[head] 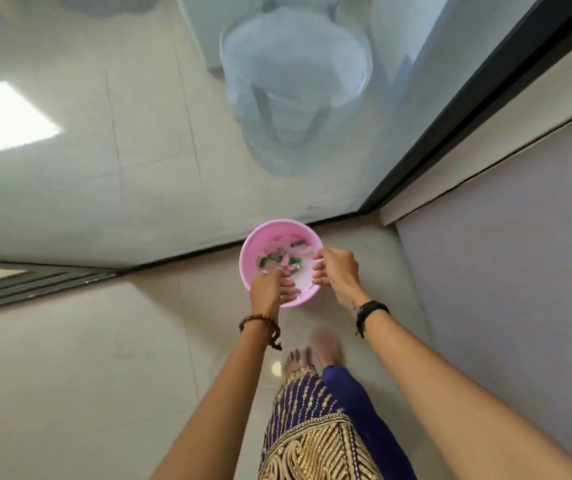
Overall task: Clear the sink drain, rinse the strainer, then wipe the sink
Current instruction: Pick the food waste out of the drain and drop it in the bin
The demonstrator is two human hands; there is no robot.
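Note:
A pink plastic bowl (pixel 260 244) hangs in front of me above the tiled floor, held by both hands. Pink and green food scraps (pixel 279 259) lie in it. My left hand (pixel 267 287) grips the near-left rim with its fingers curled inside the bowl. My right hand (pixel 334 266) grips the right rim, thumb on the outside. No sink and no strainer are in view.
A glass door with a black frame (pixel 450 133) stands just ahead, and a white mesh basket (pixel 295 81) shows blurred behind the glass. A grey wall (pixel 502 271) runs along the right. My bare feet (pixel 312 355) stand on the beige floor tiles (pixel 87 358).

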